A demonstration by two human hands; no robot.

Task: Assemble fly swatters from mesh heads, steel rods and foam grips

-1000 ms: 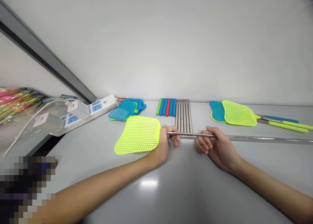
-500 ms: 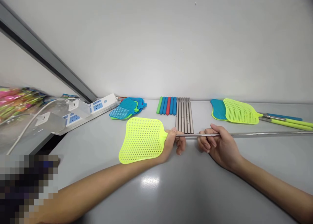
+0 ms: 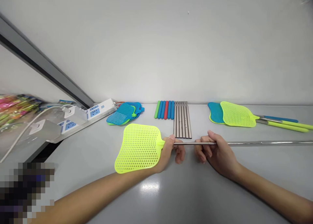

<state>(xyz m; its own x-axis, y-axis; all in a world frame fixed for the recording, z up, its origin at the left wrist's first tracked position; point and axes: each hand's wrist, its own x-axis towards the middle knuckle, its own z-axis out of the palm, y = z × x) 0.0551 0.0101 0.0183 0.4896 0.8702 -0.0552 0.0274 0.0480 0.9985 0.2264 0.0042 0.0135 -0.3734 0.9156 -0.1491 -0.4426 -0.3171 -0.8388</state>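
Head view: the metal rod (image 3: 190, 143) is grasped by the left hand (image 3: 167, 153) near the yellow mesh head (image 3: 138, 149) at its nine-o'clock end and by the right hand (image 3: 220, 155) towards three, presumably for level support.

Soft, fairly bright light covers the wall (image 3: 156, 47). White glare spots the bench (image 3: 186, 198); the metal rod (image 3: 259, 142) gleams. The plastic bag (image 3: 18, 109) looks blurred, the lower-left corner pixelated.

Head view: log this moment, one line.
left hand: holds rod beside yellow mesh head | right hand: holds rod | beyond: colored tubes, metal tubes
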